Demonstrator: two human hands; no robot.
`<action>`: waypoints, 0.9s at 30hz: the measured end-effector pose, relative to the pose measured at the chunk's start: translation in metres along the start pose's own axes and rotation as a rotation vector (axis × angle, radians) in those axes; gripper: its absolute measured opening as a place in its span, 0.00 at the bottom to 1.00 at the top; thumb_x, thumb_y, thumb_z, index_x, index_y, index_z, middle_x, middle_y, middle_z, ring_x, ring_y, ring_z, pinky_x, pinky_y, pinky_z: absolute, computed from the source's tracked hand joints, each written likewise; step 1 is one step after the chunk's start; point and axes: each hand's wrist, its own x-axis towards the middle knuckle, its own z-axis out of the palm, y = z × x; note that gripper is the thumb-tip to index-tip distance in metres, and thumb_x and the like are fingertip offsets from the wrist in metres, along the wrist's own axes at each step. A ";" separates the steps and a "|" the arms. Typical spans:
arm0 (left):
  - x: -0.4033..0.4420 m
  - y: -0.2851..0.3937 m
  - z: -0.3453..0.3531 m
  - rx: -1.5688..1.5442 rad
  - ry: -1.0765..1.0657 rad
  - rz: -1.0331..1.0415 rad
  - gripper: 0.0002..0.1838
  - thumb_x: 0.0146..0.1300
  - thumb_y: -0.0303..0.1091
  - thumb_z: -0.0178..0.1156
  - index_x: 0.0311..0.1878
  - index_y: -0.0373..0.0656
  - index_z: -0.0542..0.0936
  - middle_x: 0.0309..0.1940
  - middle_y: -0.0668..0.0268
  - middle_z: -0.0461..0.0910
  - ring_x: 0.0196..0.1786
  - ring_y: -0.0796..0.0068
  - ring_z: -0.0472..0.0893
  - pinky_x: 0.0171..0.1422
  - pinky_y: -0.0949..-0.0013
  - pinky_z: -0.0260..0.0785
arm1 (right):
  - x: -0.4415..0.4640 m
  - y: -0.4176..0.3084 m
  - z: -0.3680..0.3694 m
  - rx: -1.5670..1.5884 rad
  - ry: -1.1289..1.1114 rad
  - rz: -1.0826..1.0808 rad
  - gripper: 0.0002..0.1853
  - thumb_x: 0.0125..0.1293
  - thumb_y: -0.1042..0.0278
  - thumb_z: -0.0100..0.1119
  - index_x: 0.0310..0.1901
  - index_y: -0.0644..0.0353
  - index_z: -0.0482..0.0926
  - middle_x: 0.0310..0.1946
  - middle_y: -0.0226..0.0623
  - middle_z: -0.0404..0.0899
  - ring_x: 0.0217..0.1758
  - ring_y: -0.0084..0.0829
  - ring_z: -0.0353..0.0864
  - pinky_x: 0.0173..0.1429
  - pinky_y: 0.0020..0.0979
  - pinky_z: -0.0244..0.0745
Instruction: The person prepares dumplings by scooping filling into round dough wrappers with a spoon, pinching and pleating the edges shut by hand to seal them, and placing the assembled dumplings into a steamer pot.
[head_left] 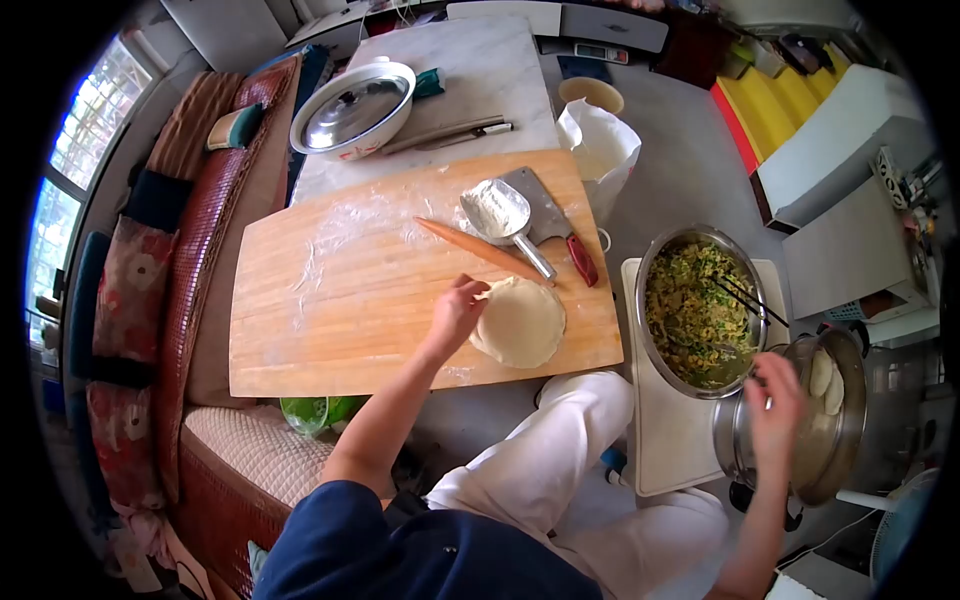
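My left hand (462,312) pinches the left edge of a round, pale dough wrapper (520,325), which lies near the front right of the wooden board (330,270). Whether more wrappers sit beneath it is hard to tell. Over the near rim of a steel bowl (648,335), my right hand (778,400) is closed round what looks like a spoon (735,352), its head low in the chopped green and yellow filling (695,300). A pair of dark chopsticks (745,298) rests in that bowl.
A rolling pin (470,245), a flour scoop (495,210) and a cleaver (580,260) lie behind the dough. Right of my right hand stands a steamer pot (850,440) holding shaped dumplings (826,380). A lidded basin (355,110) sits on the marble table (470,60).
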 end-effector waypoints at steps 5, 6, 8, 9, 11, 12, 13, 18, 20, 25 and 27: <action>0.016 0.002 0.028 0.247 -0.013 0.226 0.10 0.56 0.25 0.60 0.42 0.41 0.84 0.40 0.57 0.80 0.44 0.53 0.81 0.48 0.58 0.76 | -0.026 -0.033 0.056 0.065 -0.074 -0.063 0.16 0.57 0.79 0.66 0.48 0.63 0.81 0.50 0.41 0.80 0.51 0.45 0.82 0.52 0.37 0.78; 0.017 0.003 0.030 0.276 -0.006 0.218 0.10 0.55 0.25 0.60 0.41 0.41 0.84 0.41 0.56 0.80 0.44 0.52 0.81 0.48 0.57 0.76 | -0.030 -0.034 0.063 0.084 -0.087 -0.063 0.16 0.57 0.79 0.66 0.48 0.64 0.81 0.50 0.40 0.80 0.51 0.45 0.82 0.52 0.38 0.78; 0.019 0.006 0.033 0.318 -0.008 0.196 0.08 0.55 0.26 0.60 0.39 0.42 0.83 0.40 0.56 0.80 0.45 0.51 0.80 0.48 0.56 0.75 | -0.038 -0.037 0.074 0.116 -0.088 -0.049 0.16 0.56 0.79 0.67 0.48 0.64 0.81 0.49 0.40 0.81 0.50 0.46 0.82 0.52 0.38 0.78; 0.019 0.007 0.034 0.331 -0.016 0.181 0.07 0.55 0.27 0.60 0.37 0.42 0.83 0.40 0.57 0.80 0.44 0.52 0.80 0.47 0.55 0.75 | -0.041 -0.037 0.079 0.134 -0.089 -0.046 0.16 0.56 0.79 0.67 0.48 0.64 0.81 0.49 0.40 0.81 0.49 0.46 0.83 0.52 0.38 0.78; 0.020 0.005 0.038 0.275 0.012 0.122 0.03 0.55 0.29 0.58 0.31 0.44 0.81 0.37 0.55 0.78 0.44 0.50 0.80 0.45 0.52 0.75 | -0.048 -0.031 0.087 0.139 -0.105 -0.016 0.16 0.56 0.78 0.68 0.47 0.64 0.81 0.49 0.42 0.80 0.50 0.47 0.82 0.53 0.39 0.77; 0.023 0.002 0.040 0.293 -0.021 0.075 0.03 0.55 0.29 0.58 0.30 0.44 0.80 0.36 0.55 0.78 0.43 0.49 0.80 0.44 0.51 0.75 | -0.050 -0.028 0.091 0.146 -0.112 -0.015 0.16 0.55 0.78 0.68 0.47 0.64 0.81 0.49 0.42 0.80 0.51 0.47 0.82 0.53 0.39 0.77; 0.030 -0.025 0.057 0.329 -0.020 0.087 0.02 0.55 0.29 0.58 0.31 0.44 0.79 0.38 0.55 0.78 0.44 0.49 0.80 0.44 0.51 0.75 | -0.050 -0.025 0.097 0.159 -0.117 -0.025 0.16 0.55 0.78 0.68 0.47 0.64 0.81 0.49 0.43 0.80 0.51 0.48 0.82 0.54 0.39 0.77; 0.042 -0.045 0.070 0.141 -0.061 -0.084 0.09 0.57 0.29 0.55 0.40 0.42 0.79 0.42 0.50 0.80 0.44 0.48 0.82 0.48 0.48 0.76 | -0.031 -0.032 0.126 0.248 -0.172 -0.104 0.16 0.53 0.79 0.68 0.46 0.65 0.81 0.47 0.46 0.80 0.48 0.48 0.82 0.52 0.39 0.78; 0.038 -0.015 0.053 0.412 -0.134 -0.096 0.09 0.59 0.29 0.53 0.41 0.42 0.80 0.43 0.50 0.81 0.45 0.49 0.83 0.49 0.48 0.76 | -0.020 -0.045 0.139 0.299 -0.172 -0.167 0.16 0.53 0.81 0.67 0.45 0.65 0.81 0.45 0.45 0.80 0.43 0.44 0.83 0.47 0.36 0.80; 0.034 0.014 0.033 0.393 -0.150 -0.119 0.10 0.63 0.32 0.52 0.41 0.43 0.82 0.47 0.53 0.81 0.52 0.50 0.81 0.54 0.51 0.75 | 0.008 -0.069 0.181 0.346 -0.149 -0.349 0.14 0.53 0.82 0.67 0.43 0.69 0.82 0.42 0.43 0.81 0.32 0.33 0.84 0.35 0.29 0.82; 0.034 0.014 0.033 0.362 -0.145 -0.114 0.13 0.68 0.37 0.51 0.42 0.43 0.83 0.48 0.53 0.80 0.53 0.50 0.81 0.56 0.52 0.74 | 0.009 -0.083 0.187 0.351 -0.163 -0.363 0.14 0.52 0.82 0.67 0.43 0.69 0.82 0.42 0.44 0.81 0.32 0.33 0.84 0.35 0.29 0.82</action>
